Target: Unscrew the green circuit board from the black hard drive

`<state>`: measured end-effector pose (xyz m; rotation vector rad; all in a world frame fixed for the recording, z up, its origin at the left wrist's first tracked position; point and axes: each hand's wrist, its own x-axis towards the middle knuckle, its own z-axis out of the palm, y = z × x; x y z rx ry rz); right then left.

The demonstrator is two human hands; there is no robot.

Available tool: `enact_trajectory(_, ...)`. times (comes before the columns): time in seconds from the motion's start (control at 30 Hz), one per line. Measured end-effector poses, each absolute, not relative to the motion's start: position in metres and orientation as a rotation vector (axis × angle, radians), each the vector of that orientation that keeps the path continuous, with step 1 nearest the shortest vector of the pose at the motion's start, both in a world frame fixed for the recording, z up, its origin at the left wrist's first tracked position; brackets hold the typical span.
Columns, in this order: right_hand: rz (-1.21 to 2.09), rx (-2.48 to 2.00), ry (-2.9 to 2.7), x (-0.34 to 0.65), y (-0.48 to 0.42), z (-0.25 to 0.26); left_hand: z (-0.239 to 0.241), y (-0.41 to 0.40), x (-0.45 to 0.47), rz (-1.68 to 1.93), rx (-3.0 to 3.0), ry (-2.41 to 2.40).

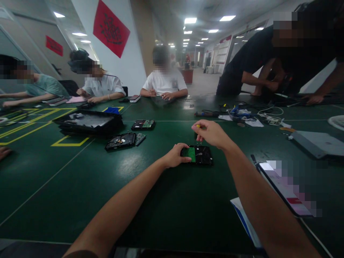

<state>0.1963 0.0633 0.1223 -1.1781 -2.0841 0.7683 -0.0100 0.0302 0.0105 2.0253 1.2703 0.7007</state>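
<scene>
A black hard drive (204, 154) with a green circuit board (189, 154) lies on the green table in front of me. My left hand (176, 155) grips its left end, thumb on the near side and fingers over the far side. Just above and beyond the drive, my right hand (212, 134) is closed in a pinch. Between its fingertips shows a small yellow-topped tool (198, 126) that looks like a screwdriver; most of it is hidden by the fingers. Several tiny screws (199, 143) lie by the drive's far edge, below my right hand.
Two more drives, one with a green board (143, 124) and one opened up (120, 141), lie left of a black tray (88, 120)'s near side. Cables (238, 113), a grey metal case (319, 143) and a phone (285, 190) are rightward. Several people work around the table.
</scene>
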Motion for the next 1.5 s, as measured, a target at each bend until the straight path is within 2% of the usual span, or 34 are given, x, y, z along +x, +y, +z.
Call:
enact_trajectory(0.2, 0.260, -1.221, -2.233, 0.197, 0.066, 0.120, 0.011, 0.030, -0.011, 0.702, 2.020, 1.250)
enact_trajectory(0.53, 0.167, -1.314, -2.240, 0.197, 0.070, 0.115, 0.014, 0.028, -0.014, 0.674, 1.990, 1.256)
enact_trajectory(0.93, 0.209, -1.236, -2.211, 0.196, 0.064, 0.121, 0.007, 0.034, -0.015, 0.691, 2.037, 1.227)
enact_trajectory(1.3, 0.397, -1.183, -1.909, 0.215, 0.079, 0.124, 0.007, 0.035, -0.015, 0.673, 2.093, 1.203)
enact_trajectory(1.5, 0.830, -1.390, -1.742, 0.231, 0.108, 0.090, 0.010, 0.032, -0.015, 0.671, 2.076, 1.221)
